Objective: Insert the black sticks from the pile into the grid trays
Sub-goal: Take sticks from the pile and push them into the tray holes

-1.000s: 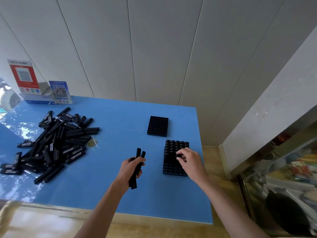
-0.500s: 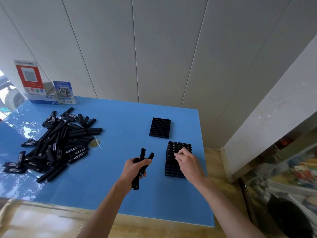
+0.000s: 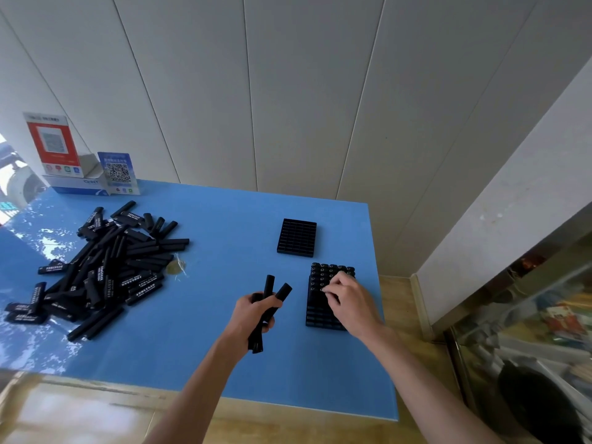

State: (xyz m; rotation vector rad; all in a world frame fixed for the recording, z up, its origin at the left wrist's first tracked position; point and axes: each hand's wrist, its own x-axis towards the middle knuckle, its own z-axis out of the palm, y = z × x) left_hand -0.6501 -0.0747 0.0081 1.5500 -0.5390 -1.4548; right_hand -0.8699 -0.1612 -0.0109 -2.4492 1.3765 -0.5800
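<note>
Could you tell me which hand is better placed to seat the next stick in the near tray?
Right. The right hand is over the near tray; the left hand grips spare sticks beside it.

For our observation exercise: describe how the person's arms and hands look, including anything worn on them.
Both forearms are bare as far as the frame shows, with no sleeves in view. The left hand and right hand wear no gloves, and no rings, watch or bracelets are visible.
</note>
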